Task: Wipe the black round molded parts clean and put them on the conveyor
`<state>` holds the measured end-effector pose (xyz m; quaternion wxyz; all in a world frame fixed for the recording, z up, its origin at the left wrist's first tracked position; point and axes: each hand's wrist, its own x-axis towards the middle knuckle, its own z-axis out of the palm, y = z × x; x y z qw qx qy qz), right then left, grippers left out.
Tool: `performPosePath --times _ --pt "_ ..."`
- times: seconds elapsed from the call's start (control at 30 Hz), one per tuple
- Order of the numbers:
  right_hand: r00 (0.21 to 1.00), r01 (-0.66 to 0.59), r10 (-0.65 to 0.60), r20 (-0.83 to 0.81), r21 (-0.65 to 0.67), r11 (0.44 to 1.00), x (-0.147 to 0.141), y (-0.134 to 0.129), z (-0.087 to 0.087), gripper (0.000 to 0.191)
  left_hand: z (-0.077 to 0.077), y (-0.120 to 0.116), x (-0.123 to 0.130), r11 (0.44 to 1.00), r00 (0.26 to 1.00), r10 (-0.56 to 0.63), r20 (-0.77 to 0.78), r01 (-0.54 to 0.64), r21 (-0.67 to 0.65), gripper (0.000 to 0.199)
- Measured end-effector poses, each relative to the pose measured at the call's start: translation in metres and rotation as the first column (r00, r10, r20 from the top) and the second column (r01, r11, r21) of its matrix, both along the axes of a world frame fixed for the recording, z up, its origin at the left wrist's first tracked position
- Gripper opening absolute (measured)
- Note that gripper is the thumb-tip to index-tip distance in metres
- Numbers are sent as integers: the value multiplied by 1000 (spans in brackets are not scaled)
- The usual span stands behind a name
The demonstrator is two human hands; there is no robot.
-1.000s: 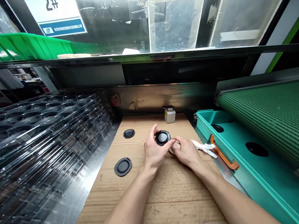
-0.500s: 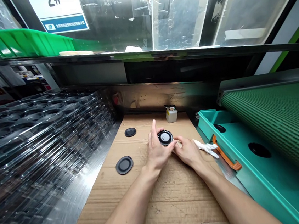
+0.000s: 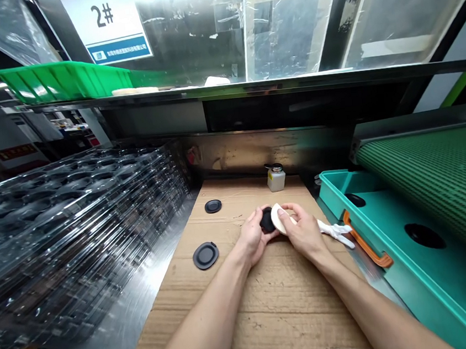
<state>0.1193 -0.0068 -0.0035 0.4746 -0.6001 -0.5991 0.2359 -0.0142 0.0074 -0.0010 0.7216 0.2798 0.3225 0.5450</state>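
Observation:
My left hand [image 3: 251, 240] grips a small round black disc [image 3: 267, 221] over the cardboard, its dark face showing. A cream-white round pad [image 3: 277, 218] is pinched in my right hand [image 3: 304, 232], up against the disc's right side and covering part of it. Two dark lid-like discs lie on the cardboard to the left: a smaller far disc [image 3: 213, 206] and a larger near disc [image 3: 205, 255]. Beyond my hands stands a whitish bottle with a metal-looking top [image 3: 276, 178]. A crumpled white glove [image 3: 337, 233] rests just right of my right hand.
Stacked clear plastic trays [image 3: 74, 213] fill the left side. At right are a teal bin [image 3: 386, 208] with an orange handle [image 3: 367, 243] and black round pieces inside, and a green conveyor belt [image 3: 432, 164]. A green basket [image 3: 69, 80] sits on the shelf above the cardboard [image 3: 273, 314].
The disc in my left hand showed a pale centre earlier and now shows a black face. The white pad has come into sight in my right hand. The view has shifted slightly.

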Motion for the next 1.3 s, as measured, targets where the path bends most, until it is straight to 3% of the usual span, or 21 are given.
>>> performPosePath --times 0.1,0.2,0.27,0.37,0.5,0.63,0.73,0.83,0.9,1.0,1.13,1.2,1.3 --pt "995 -102 101 -21 -26 994 -6 -4 1 44 -3 -1 4 997 989 -69 133 72 -17 24" --pt "971 -216 217 97 -21 976 -6 -6 5 37 -6 1 5 997 978 -49 200 61 -50 23" --pt "958 -166 167 235 -21 986 -2 -6 7 33 -7 2 5 995 977 -58 205 74 -72 24" --pt "939 -3 -6 345 26 1000 4 -4 8 34 -8 2 7 989 981 -113 159 126 -80 26" --pt "919 -70 55 391 25 997 8 -1 6 30 -9 -2 8 995 989 -98 107 101 -23 20" --pt "910 113 -112 400 22 993 15 3 0 34 -12 -3 5 992 996 -78 -43 82 99 16" --pt "922 92 -90 377 15 996 16 4 -5 34 -9 0 3 992 975 38 -221 -11 123 15" --pt "905 35 -20 425 -27 999 13 3 -8 35 2 2 -10 982 901 150 -406 -88 166 13" --pt "893 32 -6 449 -50 998 13 3 -9 35 16 -2 -29 970 839 197 -507 -94 223 22" --pt "888 44 -13 460 -57 997 13 4 -8 36 40 -17 -72 953 728 245 -640 -59 297 44" --pt "885 46 -14 465 -58 997 15 5 -9 37 64 -48 -136 959 583 185 -791 70 275 37" --pt "887 46 -16 462 -53 998 15 4 -9 38 65 -60 -160 969 506 150 -850 97 229 35" --pt "889 45 -17 458 -51 998 15 4 -9 38 53 -72 -177 986 408 124 -904 52 159 41"
